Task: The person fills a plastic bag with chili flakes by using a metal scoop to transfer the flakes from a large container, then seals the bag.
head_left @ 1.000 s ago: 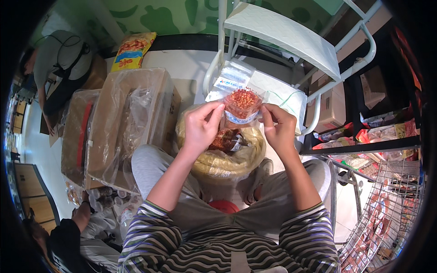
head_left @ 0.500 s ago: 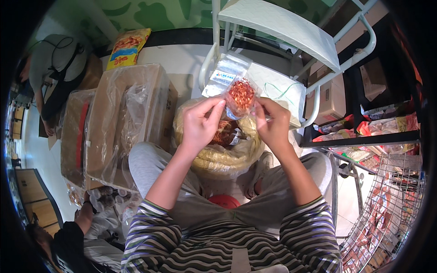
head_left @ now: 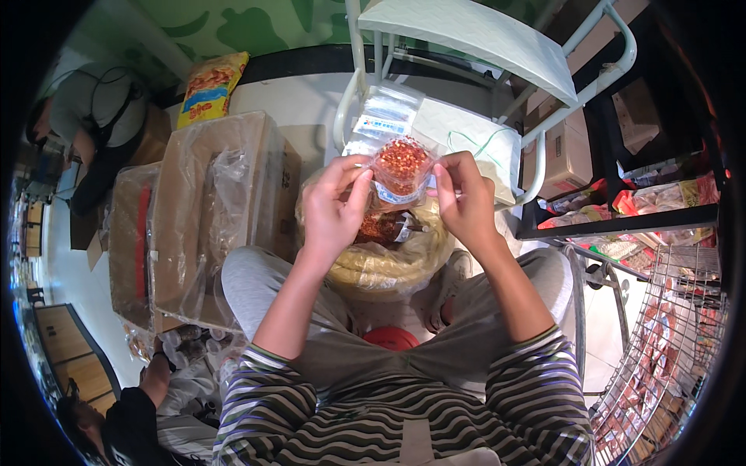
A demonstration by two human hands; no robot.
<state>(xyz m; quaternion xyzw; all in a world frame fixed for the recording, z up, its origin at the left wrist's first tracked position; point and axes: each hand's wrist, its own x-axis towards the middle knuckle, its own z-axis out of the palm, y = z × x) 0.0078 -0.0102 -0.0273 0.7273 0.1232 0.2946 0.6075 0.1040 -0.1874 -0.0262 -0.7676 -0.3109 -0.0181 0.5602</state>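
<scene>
Between my two hands hangs a small clear plastic bag point(head_left: 403, 165) filled with red chili flakes. My left hand point(head_left: 336, 203) pinches its left edge, and my right hand point(head_left: 465, 198) pinches the right edge with thumb and fingers. Below it stands a large yellowish plastic sack point(head_left: 381, 268) with its rim rolled down. More dark red chili flakes point(head_left: 376, 229) lie inside that sack, along with something transparent that I cannot make out. Just beyond my hands, a stack of flat clear packaging bags point(head_left: 388, 113) rests on the lower step of a white step stool point(head_left: 466, 128).
Open cardboard boxes with plastic liners point(head_left: 179, 233) stand at my left, a yellow printed bag point(head_left: 212, 89) behind them. A wire cart point(head_left: 660, 342) of red packages and a dark shelf point(head_left: 622, 231) are at right. Two other people point(head_left: 101, 109) work at the left.
The bag of chili flakes has tilted and come slightly lower and nearer, its blue-and-white label now showing more. Both hands keep hold of its edges. The view has shifted slightly.
</scene>
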